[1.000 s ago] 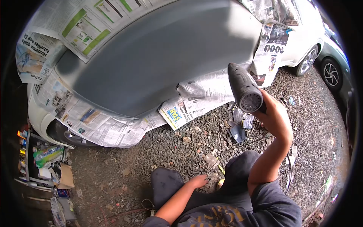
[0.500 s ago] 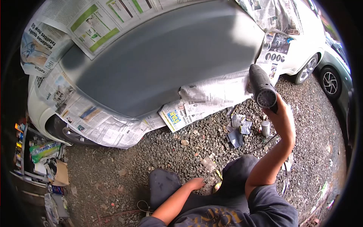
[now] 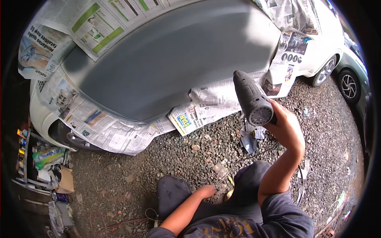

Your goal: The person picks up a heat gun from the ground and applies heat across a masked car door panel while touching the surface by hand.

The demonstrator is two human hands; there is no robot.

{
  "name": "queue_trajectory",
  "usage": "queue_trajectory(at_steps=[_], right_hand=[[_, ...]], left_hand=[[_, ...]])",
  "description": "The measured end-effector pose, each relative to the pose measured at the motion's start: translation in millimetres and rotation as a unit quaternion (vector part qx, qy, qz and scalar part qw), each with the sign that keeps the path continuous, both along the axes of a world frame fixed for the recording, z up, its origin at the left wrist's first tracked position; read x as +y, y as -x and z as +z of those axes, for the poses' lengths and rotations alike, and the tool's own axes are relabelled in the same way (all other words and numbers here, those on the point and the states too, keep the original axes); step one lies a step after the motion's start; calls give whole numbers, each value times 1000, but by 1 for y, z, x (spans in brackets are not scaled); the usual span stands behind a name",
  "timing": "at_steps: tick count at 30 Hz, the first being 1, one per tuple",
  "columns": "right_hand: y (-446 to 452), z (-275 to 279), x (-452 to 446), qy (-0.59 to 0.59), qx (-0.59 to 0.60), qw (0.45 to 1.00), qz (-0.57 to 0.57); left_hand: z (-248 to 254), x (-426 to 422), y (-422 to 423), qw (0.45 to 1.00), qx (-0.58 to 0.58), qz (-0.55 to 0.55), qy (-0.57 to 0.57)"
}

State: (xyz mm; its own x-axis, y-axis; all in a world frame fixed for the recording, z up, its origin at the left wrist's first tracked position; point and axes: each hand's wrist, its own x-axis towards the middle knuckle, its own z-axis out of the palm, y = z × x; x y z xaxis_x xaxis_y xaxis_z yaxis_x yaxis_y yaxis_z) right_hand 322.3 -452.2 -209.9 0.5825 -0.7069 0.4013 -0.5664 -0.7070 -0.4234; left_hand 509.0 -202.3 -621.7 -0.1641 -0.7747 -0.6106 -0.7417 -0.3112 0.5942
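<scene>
My right hand (image 3: pixel 287 127) is wrapped round the handle of a dark heat gun (image 3: pixel 254 99), raised in front of a car panel (image 3: pixel 174 63) coated in matte grey. The gun's nozzle points up at the panel's lower right part, apart from it as far as I can see. Newspaper sheets (image 3: pixel 107 129) mask the panel's edges. My left hand (image 3: pixel 206 192) rests low by my knee, fingers closed on what looks like the thin dark cord (image 3: pixel 223 177). The cord runs over the gravel toward my right arm.
Gravel (image 3: pixel 131 178) covers the ground. Dark sheet scraps (image 3: pixel 249 143) lie below the panel. At left stands a rack (image 3: pixel 27 158) with bottles, a green pack (image 3: pixel 48 158) and a cardboard piece (image 3: pixel 65 180). Another car (image 3: pixel 351 87) is parked at right.
My right hand has moved the heat gun to the left and slightly down along the panel's lower edge. The small can on the gravel is now hidden. My left hand stays put.
</scene>
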Motion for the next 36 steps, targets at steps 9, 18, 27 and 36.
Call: queue_trajectory(at_steps=[9,18,27,36], right_hand=[[-15,-2,7,23,41,999,26],[-45,-4,14,63,-7,991,116],[-113,-55,27,24,118,961,247],[-153,-128,30,28,197,957,210]], left_hand=[[1,3,1,1000,5,20,9],[-3,1,0,1000,-2,6,-23],[23,-4,3,1000,-5,0,-29],[36,7,13,996,0,52,67]])
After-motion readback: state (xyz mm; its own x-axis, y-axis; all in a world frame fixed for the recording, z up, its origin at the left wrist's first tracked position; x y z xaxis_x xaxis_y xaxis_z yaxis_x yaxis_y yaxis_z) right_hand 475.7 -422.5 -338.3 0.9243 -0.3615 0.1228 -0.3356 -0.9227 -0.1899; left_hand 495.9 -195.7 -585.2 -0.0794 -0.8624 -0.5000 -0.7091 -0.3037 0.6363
